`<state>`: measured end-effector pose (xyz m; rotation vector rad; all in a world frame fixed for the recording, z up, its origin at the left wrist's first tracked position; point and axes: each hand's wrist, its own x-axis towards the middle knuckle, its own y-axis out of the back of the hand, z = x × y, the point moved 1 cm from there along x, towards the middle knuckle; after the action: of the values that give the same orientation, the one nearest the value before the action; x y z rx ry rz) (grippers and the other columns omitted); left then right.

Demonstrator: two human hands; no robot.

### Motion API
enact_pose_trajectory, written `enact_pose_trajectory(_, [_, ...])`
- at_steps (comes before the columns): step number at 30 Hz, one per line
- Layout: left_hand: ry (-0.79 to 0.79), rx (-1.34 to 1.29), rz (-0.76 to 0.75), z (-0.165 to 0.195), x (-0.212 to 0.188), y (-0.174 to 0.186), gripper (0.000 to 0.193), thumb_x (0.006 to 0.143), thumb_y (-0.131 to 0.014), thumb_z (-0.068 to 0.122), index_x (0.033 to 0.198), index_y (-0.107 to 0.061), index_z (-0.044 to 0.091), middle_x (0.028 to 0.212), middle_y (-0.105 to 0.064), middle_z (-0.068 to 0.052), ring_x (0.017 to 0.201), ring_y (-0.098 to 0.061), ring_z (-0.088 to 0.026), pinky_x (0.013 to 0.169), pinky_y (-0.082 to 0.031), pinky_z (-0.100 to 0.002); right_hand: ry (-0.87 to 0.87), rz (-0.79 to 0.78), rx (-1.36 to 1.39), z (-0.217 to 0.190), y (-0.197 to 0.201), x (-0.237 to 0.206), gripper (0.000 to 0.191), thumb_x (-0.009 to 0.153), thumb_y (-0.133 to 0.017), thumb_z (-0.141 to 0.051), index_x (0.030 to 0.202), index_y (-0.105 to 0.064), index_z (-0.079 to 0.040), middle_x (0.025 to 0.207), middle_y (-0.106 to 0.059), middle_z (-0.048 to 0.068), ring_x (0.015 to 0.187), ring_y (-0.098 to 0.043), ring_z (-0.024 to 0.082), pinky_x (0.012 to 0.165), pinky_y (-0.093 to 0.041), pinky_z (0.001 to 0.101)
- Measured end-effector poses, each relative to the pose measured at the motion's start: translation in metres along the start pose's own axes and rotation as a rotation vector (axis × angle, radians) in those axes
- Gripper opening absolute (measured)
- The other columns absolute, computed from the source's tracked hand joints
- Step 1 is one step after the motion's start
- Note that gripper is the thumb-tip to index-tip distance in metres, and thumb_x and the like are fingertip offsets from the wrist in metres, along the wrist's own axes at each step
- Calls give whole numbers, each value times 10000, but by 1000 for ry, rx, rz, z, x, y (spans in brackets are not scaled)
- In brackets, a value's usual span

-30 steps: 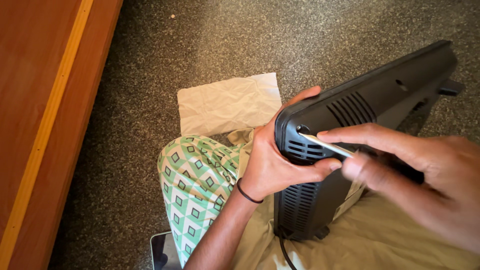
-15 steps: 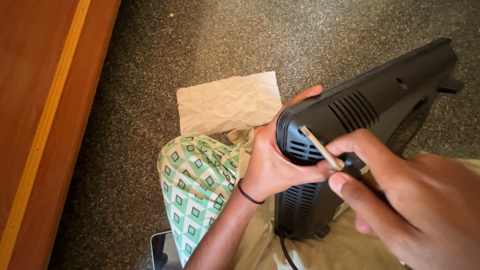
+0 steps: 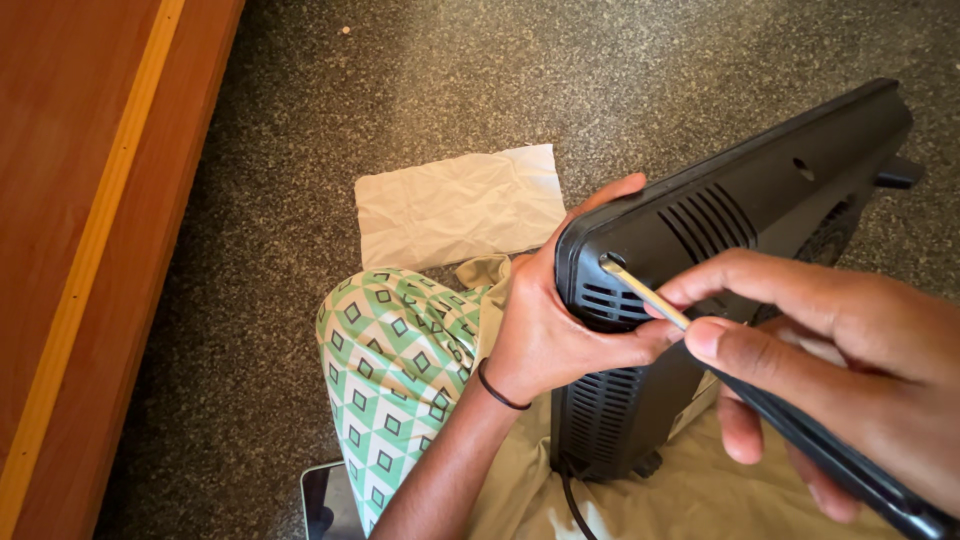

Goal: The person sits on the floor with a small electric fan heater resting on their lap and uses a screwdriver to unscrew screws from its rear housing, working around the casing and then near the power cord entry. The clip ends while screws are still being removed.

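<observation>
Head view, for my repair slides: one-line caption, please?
Left hand steadies black device; right hand sets screwdriver into its corner.

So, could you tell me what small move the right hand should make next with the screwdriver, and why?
Probably turn the screwdriver in place. Its tip already sits in a recessed hole at the corner of the black casing, the right hand pinches the shaft, and the left hand braces that corner, so nothing seems to need repositioning first.

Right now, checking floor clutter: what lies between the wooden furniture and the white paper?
Only bare speckled floor between the wooden furniture and the white paper, in the head view.
</observation>
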<state>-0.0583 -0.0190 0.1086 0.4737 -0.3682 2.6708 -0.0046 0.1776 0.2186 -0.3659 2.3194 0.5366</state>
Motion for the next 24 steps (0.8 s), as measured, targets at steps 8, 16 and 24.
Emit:
enact_pose_trajectory(8, [5,-36,-11,0,0,-1,907,780,-927,154,1553,-475,7,1311,-722,-68,1169,-694,-80,1094,-580,-267,83,192,-243,-29,-15,-9,350,994,-615,-353,1332,-667,-278,600,-664,27,365,-595,145,335,-480,321])
enact_pose_trajectory(16, [19,35,-1,4,1,-4,921,714,-935,149,1519,-510,9,1321,-710,-58,1101,-689,-65,1041,-590,-260,-109,493,-1275,-51,-63,-25,378,947,-453,-487,1296,-557,-386,481,-567,-46,383,-629,127,411,-479,350])
enact_pose_trajectory(24, [-13,-99,-5,7,-1,-10,881,767,-902,92,1531,-474,2,1390,-656,-55,1223,-635,-69,1142,-515,-260,-375,548,-1193,-54,-114,-21,460,964,-534,-510,1330,-480,-237,493,-643,64,485,-691,252,460,-500,466])
